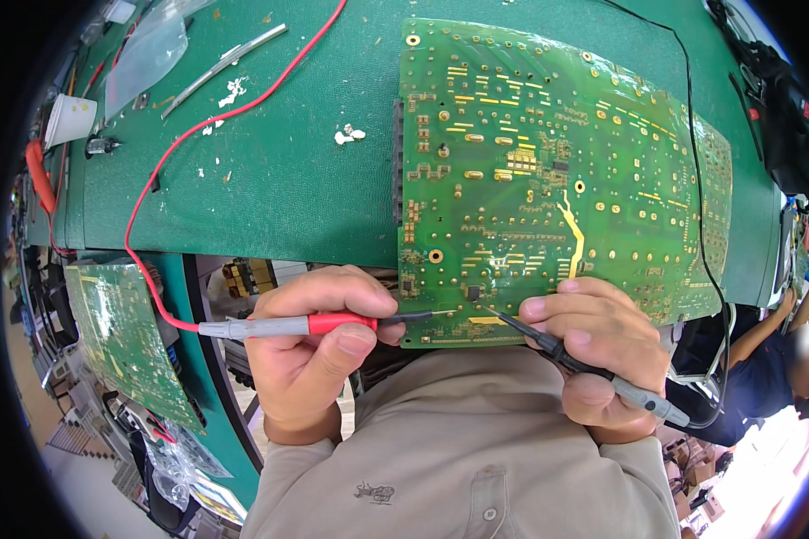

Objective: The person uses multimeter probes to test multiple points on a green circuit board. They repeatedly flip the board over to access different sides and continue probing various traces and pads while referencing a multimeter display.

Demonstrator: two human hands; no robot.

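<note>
A large green circuit board [530,189] lies on the bench in front of me, studded with gold pads and solder joints. My left hand [319,350] is closed around a red and grey test probe [283,326], whose thin metal tip reaches the board's near edge. My right hand [598,355] grips a black and grey test probe [602,373] and rests at the board's near edge. Both tips come down close to a small black chip [474,293], one on each side. Whether they touch the pads I cannot tell.
A red lead [234,110] curves over the green mat [279,189]; a black lead [692,153] crosses the board. Another circuit board [130,337] lies at the left. A metal rod [225,70], white scraps [349,135] and a white cup [70,120] sit farther back. Someone [768,377] is at the right.
</note>
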